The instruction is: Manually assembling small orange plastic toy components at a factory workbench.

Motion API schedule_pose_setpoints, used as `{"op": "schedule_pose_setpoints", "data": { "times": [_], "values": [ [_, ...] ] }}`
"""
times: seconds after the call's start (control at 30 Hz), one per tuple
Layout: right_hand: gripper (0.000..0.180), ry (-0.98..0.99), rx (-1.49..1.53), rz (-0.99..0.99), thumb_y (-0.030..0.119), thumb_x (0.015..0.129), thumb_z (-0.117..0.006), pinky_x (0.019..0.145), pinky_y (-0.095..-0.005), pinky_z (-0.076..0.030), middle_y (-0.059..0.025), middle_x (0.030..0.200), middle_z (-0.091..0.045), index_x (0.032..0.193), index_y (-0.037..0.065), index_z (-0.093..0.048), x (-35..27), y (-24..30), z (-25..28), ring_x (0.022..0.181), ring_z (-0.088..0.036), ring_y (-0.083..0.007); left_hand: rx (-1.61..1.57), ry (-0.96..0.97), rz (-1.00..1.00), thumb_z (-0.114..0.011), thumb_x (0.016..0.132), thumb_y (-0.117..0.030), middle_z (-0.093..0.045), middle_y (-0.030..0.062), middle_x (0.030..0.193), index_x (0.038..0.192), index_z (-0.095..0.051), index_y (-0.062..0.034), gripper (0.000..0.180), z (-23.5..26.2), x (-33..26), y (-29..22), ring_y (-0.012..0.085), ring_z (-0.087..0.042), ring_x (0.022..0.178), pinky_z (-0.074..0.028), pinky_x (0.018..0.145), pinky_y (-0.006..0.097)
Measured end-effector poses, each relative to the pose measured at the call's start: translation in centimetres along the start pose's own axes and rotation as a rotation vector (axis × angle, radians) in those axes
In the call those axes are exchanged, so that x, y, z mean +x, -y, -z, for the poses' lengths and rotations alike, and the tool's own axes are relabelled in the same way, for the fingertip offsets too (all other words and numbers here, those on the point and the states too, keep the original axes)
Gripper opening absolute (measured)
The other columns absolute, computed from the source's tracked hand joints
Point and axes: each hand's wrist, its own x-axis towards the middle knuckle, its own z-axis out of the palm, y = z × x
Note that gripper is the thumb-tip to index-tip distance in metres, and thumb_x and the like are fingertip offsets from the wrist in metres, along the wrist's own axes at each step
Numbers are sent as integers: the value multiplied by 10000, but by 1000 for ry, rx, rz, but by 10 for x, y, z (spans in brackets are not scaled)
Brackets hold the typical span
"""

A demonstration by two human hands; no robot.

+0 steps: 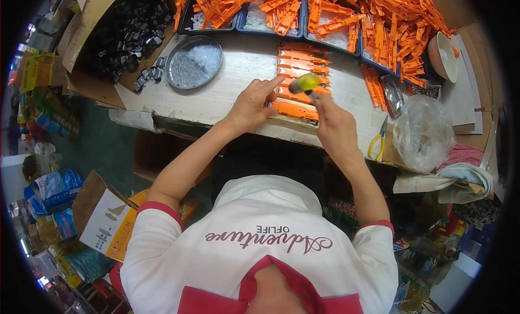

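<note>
White bench point(244, 59) under left hand point(252, 105) and right hand point(336, 122). Orange plastic parts point(292, 95) lie in a row between them. Left fingers at row's left edge; grasp, cannot tell. Right clenched round hammer point(307, 83), head over parts.

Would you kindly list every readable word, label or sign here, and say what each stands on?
White shirt: dark red script and smaller dark capitals, legible, wording left uncopied.
Cardboard box at lower left: print too small to read.
Blue package, left: too small.
Yellow panel, upper left: too blurred.
Mallet, orange plastic pieces: none readable.
</note>
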Motion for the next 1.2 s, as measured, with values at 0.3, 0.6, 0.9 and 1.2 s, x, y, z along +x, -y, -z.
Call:
{"op": "schedule_pose_setpoints", "data": {
  "times": [0.3, 0.6, 0.9, 1.2],
  "values": [
    [192, 124, -194, -32, 229, 918, -395, 510, -483, -364, -193, 599, -533, 858, 60, -463, 22, -8, 8, 594, -527, -401, 338, -321, -322, -562, 669, 12, -553, 115, 955, 1076, -538, -19, 408, -20, -28, -8, 282, -515, 914, -381, 795, 406],
    [167, 333, -307, 30, 225, 891, -451, 522, -445, -407, -179, 624, -551, 870, 64, -492, 24, 10, -18, 609, -552, -370, 432, -199, -459, -519, 704, -27, -530, 174, 1114, 1029, -561, 37, 334, -60, -43, -11, 334, -480, 1091, -349, 956, 446],
    [113, 66, -225, 65, 130, 849, -467, 543, -430, -450, -142, 690, -583, 927, 67, -520, 1, -30, -7, 641, -578, -350, 399, -258, -469, -564, 682, -28, -547, 137, 1046, 980, -577, -15, 299, -42, -24, -11, 285, -506, 1014, -384, 843, 391],
    [197, -155, -652, -314, 177, 869, -477, 613, -439, -425, -159, 764, -590, 1017, 74, -557, -35, -113, 24, 704, -558, -353, 284, -201, -555, -560, 662, 2, -511, 54, 807, 897, -571, -63, 244, -10, 34, 0, 227, -477, 816, -360, 735, 346]
  ]
}}
